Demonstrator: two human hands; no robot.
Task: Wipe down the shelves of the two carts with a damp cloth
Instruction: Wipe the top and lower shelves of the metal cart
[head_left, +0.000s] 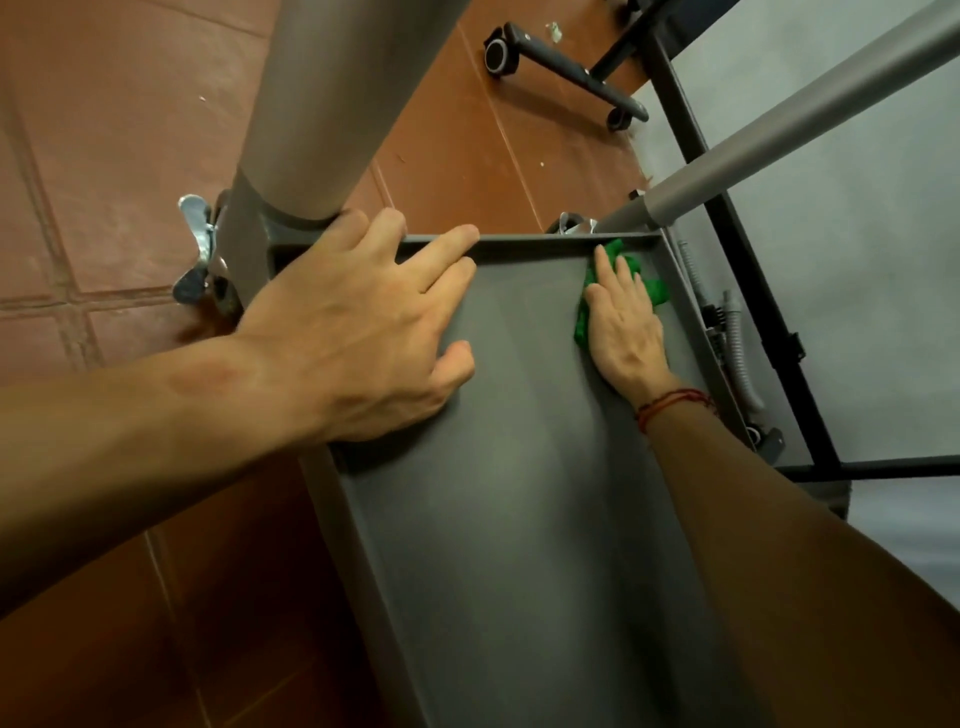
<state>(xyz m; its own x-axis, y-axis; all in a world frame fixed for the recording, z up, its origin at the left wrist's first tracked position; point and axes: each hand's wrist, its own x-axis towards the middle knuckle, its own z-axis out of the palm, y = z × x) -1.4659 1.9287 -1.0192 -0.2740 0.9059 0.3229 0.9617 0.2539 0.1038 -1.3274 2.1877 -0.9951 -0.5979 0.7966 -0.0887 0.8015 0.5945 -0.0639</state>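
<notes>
Wiping far corner | right hand (626, 327) flat, fingers straight, pressed crumpled green cloth (652, 288) beneath them onto grey metal cart shelf (519, 467) | left hand (363, 332), fingers spread wide, rested on shelf rim beside round grey post (322, 104); I judged it was steadying the shelf.

The shelf (519, 493) runs away from the viewer, with a raised rim round it. The left hand (363, 332) lies on its far left corner, its fingers (447, 241) reaching onto the far rim, just beside the foot of the left post (322, 104). A wing nut (200, 249) sits left of that post, outside the shelf. The right hand (626, 327) lies flat on the cloth (655, 292) in the far right corner, near the foot of the right post (779, 124). Hoses (737, 358) lie right of the shelf, outside its rim. A chair base (566, 67) stands on the floor (130, 156) behind the shelf.
</notes>
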